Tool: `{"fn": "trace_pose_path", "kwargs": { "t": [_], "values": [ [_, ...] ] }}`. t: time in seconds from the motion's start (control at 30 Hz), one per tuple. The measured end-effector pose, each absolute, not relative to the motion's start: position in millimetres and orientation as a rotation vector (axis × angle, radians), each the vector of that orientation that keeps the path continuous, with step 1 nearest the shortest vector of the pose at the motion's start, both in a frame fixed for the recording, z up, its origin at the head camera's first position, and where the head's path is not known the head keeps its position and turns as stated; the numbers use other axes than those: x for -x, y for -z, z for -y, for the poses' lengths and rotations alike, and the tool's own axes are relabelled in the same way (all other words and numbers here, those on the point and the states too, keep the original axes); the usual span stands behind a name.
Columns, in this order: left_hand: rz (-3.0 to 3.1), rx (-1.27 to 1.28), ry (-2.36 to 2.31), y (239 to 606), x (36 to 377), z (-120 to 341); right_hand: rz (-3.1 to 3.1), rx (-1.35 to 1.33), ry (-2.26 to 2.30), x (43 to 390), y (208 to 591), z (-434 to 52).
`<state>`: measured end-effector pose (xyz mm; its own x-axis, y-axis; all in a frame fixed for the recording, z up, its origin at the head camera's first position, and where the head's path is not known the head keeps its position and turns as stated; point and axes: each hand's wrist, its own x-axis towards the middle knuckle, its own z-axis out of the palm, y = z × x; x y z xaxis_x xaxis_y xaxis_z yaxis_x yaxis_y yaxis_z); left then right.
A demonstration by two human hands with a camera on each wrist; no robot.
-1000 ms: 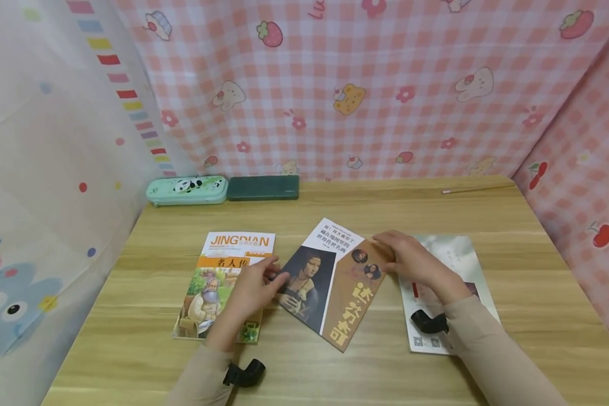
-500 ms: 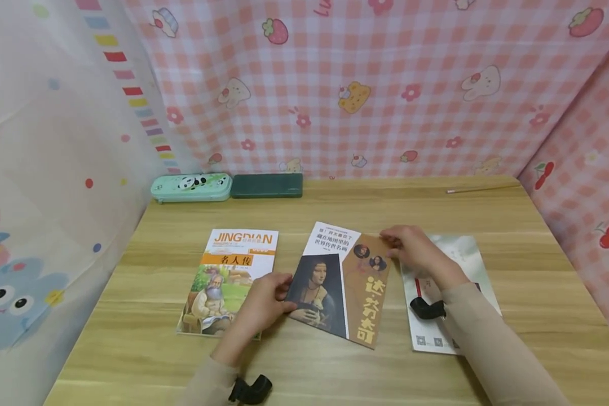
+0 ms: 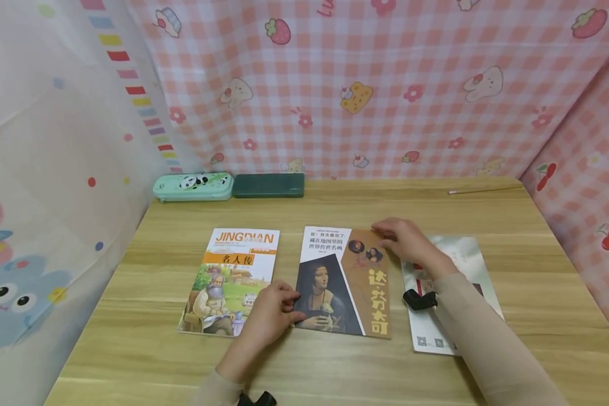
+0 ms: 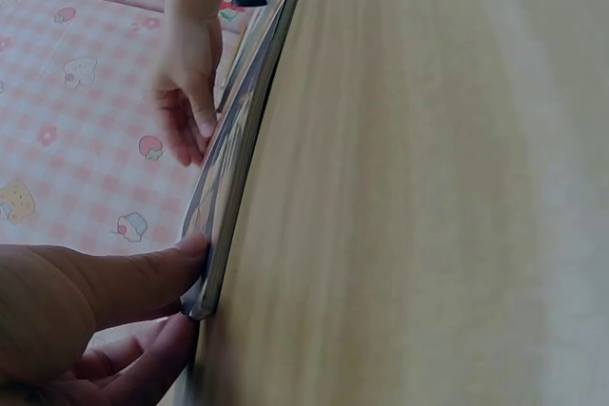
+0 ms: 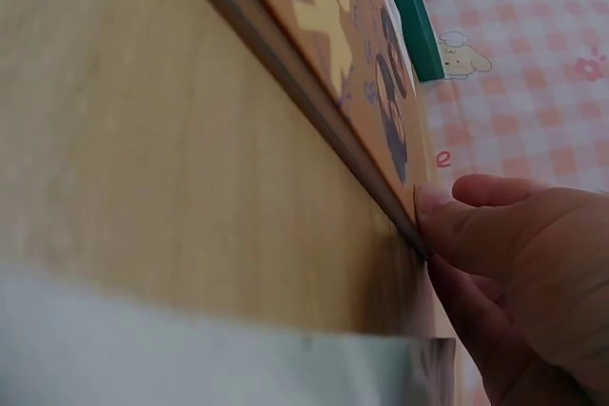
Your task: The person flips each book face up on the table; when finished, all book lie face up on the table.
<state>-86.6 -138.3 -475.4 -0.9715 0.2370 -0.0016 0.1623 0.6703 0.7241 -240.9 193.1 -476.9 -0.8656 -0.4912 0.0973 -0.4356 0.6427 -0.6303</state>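
Note:
In the head view, a brown and white book (image 3: 330, 265) with a portrait of a woman on its cover lies near the middle of the wooden table (image 3: 335, 372), almost square to it. My left hand (image 3: 271, 310) pinches its left edge low down; the left wrist view shows the thumb (image 4: 157, 278) on the cover and fingers below. At the upper right corner, my right hand (image 3: 416, 245) pinches the same book, thumb (image 5: 457, 221) above and fingers under the edge. The right forearm passes over a pale book (image 3: 431, 332), hiding part of it.
An orange and white book (image 3: 233, 282) with an old man on the cover lies to the left, partly behind my left hand. Along the back stand a mint panda pencil case (image 3: 193, 186) and a dark green case (image 3: 269, 185). A thin stick (image 3: 482, 190) lies at back right.
The brown and white book has turned counterclockwise from a slant to nearly straight. My left hand has moved right and down with its edge; the right hand has stayed by the upper right corner.

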Motion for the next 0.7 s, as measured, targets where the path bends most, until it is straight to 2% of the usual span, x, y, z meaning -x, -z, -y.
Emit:
{"fn": "trace_pose_path", "kwargs": {
  "t": [0.47,0.7],
  "values": [
    [-2.83,-0.334,-1.121,474,83,133,-2.839,0.934,0.895,248,477,-190],
    [-2.964,-0.336,-0.935,470,85,127,-2.799,0.858,1.045,243,475,-194]
  ]
}}
